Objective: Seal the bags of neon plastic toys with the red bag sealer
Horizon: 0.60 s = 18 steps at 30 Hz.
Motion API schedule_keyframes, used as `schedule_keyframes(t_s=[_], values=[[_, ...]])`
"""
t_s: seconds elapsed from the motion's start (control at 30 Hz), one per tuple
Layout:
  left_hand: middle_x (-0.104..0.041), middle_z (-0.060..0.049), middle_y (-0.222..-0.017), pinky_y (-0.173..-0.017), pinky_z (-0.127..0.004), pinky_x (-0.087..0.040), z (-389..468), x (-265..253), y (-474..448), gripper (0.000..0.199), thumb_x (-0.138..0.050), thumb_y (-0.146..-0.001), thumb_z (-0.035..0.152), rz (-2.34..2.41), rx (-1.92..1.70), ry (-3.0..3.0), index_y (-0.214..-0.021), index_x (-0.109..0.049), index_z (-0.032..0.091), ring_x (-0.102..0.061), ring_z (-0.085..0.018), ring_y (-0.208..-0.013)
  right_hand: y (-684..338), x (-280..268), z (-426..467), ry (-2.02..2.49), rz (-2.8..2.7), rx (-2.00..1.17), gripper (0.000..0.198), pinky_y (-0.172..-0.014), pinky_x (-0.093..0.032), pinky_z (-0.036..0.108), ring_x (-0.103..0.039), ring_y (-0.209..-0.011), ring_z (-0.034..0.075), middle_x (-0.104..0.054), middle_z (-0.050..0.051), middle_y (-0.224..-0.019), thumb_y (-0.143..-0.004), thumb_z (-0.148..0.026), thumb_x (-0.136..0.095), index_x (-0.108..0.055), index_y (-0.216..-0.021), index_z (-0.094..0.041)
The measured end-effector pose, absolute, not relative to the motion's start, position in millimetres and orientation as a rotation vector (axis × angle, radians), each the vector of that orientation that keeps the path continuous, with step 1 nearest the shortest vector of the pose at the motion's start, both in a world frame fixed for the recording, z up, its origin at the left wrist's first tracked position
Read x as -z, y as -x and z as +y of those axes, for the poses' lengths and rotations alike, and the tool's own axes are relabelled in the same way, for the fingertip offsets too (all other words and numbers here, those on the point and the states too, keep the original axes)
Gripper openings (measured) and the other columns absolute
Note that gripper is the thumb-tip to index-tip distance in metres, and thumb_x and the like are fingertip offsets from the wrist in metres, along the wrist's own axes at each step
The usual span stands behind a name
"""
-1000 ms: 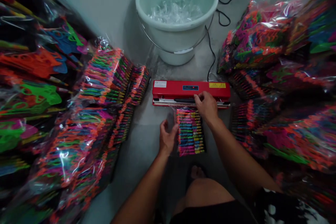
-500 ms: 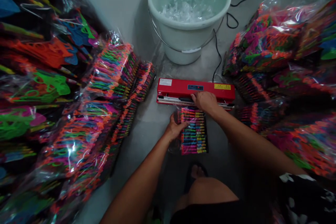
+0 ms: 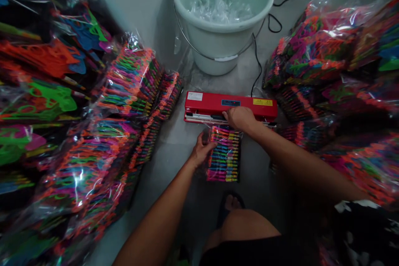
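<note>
A red bag sealer [image 3: 204, 104] lies on the floor in front of me. My right hand [image 3: 240, 119] is closed on the black handle [image 3: 217, 116] at its front bar. Just below the sealer is a clear plastic bag of bright coloured sticks [image 3: 223, 156], its top edge at the sealing bar. My left hand [image 3: 202, 151] grips the left side of this bag, thumb on top and fingers partly hidden under it. The sticks lie in a flat row inside, pink, orange, blue, green and yellow.
Behind the sealer stands a pale green bucket [image 3: 224, 45] with crumpled clear plastic [image 3: 221, 10] inside. Stacks of filled bags [image 3: 131, 83] rise on the left, more bags [image 3: 324, 50] on the right. A black cord [image 3: 257, 62] runs back from the sealer.
The bag of sticks has shifted slightly left and turned a little, my left hand moving with it. My right hand stays on the sealer's handle. The whole view has drifted slightly.
</note>
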<state>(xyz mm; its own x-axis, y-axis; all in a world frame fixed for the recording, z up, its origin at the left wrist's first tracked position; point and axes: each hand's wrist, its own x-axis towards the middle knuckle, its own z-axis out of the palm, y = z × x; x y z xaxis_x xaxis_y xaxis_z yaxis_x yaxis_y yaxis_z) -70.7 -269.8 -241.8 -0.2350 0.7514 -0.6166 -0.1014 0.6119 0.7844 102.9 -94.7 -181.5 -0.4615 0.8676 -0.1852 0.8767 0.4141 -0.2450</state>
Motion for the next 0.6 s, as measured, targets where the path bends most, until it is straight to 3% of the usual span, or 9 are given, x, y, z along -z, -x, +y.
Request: schedule_keyframes(t_s=[0.17, 0.3, 0.47, 0.6], values=[[-0.072, -0.010, -0.111, -0.083, -0.038, -0.058, -269, 246, 68, 0.116, -0.092, -0.070, 0.049, 1.588, -0.921, -0.449, -0.165, -0.031, 0.019, -0.072, -0.024, -0.086, -100, 188, -100, -1.624, 2.634, 0.528, 0.039, -0.098, -0.052, 0.042, -0.073, -0.106, 0.034, -0.078, 0.024, -0.098, -0.104, -0.042, -0.056, -0.076, -0.101, -0.009], [-0.073, -0.011, -0.110, -0.086, -0.040, -0.058, -269, 252, 66, 0.113, -0.095, -0.068, 0.046, 1.614, -0.962, -0.416, -0.162, -0.038, 0.020, -0.072, -0.025, -0.087, -99, 192, -111, -1.504, 2.650, 0.468, 0.045, -0.094, -0.053, 0.046, -0.075, -0.101, 0.035, -0.077, 0.027, -0.101, -0.109, -0.038, -0.044, -0.076, -0.105, -0.007], [-0.073, -0.011, -0.115, -0.095, -0.040, -0.056, -270, 256, 64, 0.114, -0.096, -0.068, 0.046, 1.597, -0.992, -0.349, -0.163, -0.038, 0.022, -0.073, -0.027, -0.095, -96, 197, -125, -1.514, 2.623, 0.355, 0.052, -0.085, -0.055, 0.036, -0.076, -0.093, 0.029, -0.077, 0.025, -0.102, -0.113, -0.037, -0.032, -0.073, -0.114, -0.006], [-0.073, -0.012, -0.117, -0.092, -0.039, -0.057, -270, 251, 64, 0.114, -0.095, -0.068, 0.047, 1.595, -0.973, -0.351, -0.164, -0.037, 0.022, -0.073, -0.027, -0.096, -94, 198, -127, -1.520, 2.610, 0.338, 0.053, -0.081, -0.056, 0.036, -0.077, -0.091, 0.029, -0.077, 0.025, -0.099, -0.114, -0.038, -0.030, -0.072, -0.114, -0.006]])
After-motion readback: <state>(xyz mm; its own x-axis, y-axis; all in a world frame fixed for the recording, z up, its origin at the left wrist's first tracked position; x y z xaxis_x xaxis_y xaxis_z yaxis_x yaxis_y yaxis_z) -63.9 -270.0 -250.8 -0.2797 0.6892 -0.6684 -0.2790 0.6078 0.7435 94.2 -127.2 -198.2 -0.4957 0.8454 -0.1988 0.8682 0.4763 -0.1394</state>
